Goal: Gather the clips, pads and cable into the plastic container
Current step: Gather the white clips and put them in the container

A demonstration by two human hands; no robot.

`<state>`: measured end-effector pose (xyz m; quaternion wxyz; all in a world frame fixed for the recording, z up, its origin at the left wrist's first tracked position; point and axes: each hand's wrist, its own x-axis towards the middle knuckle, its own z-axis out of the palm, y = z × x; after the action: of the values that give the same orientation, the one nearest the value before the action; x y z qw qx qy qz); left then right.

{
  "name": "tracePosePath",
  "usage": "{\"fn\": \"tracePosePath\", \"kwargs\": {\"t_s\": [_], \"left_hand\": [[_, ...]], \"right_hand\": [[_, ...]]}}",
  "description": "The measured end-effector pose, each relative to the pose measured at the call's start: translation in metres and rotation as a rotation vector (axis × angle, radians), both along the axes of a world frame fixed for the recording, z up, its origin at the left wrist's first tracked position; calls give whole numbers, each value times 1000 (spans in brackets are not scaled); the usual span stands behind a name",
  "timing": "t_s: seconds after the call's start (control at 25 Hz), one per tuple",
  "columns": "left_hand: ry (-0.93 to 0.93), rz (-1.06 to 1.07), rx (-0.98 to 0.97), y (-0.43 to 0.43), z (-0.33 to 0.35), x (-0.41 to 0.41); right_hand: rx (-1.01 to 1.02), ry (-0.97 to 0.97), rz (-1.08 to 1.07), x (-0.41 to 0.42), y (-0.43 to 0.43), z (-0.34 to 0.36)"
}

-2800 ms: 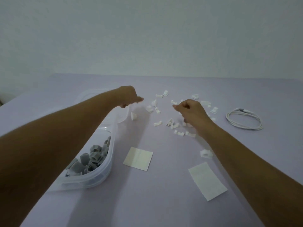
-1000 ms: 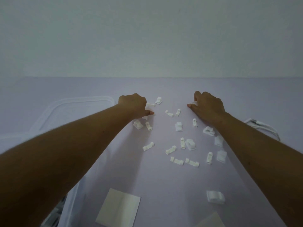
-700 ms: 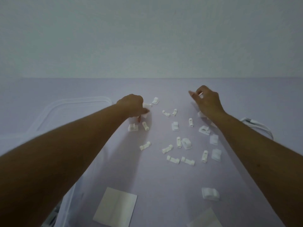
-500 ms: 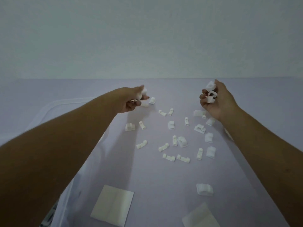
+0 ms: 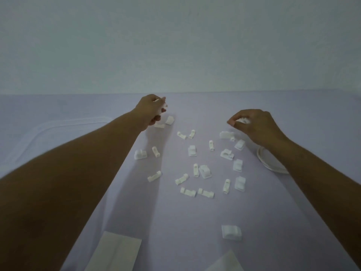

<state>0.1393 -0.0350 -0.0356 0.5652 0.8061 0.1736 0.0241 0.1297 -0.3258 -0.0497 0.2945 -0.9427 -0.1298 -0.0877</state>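
Both hands hover over the far part of a lilac table (image 5: 185,222), the left hand (image 5: 151,110) closed on small white clips, the right hand (image 5: 254,124) pinching another. Loose clips (image 5: 204,171) lie scattered between and nearer than the hands. The coiled white cable (image 5: 268,165) shows beside the right forearm. Two pads (image 5: 117,253) sit at the near edge. The plastic container (image 5: 64,126) stands left, its contents hidden.

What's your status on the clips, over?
Left hand and right hand each closed on white clips. Many loose clips on the table, both pads out, cable partly under right forearm. Nothing blocking.
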Motion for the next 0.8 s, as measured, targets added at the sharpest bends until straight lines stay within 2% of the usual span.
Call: {"fn": "tracePosePath", "kwargs": {"t_s": [0.08,0.16,0.28,0.36,0.52,0.8], "left_hand": [[-69,-104,505,3,-10,12],[-72,-146,879,-1,-15,17],[-120,-193,1303,-15,-18,19],[-126,-249,1482,-22,-21,18],[-116,-285,1597,-26,-23,17],[-89,-261,1422,-26,-22,11]], "right_hand": [[-150,-18,-11,-3,1,0],[-308,-56,11,-6,2,-4],[-427,-97,53,-9,4,-10],[-469,-118,54,-10,6,-13],[-485,-171,67,-15,13,-18],[-442,-115,37,-12,20,-21]]}}
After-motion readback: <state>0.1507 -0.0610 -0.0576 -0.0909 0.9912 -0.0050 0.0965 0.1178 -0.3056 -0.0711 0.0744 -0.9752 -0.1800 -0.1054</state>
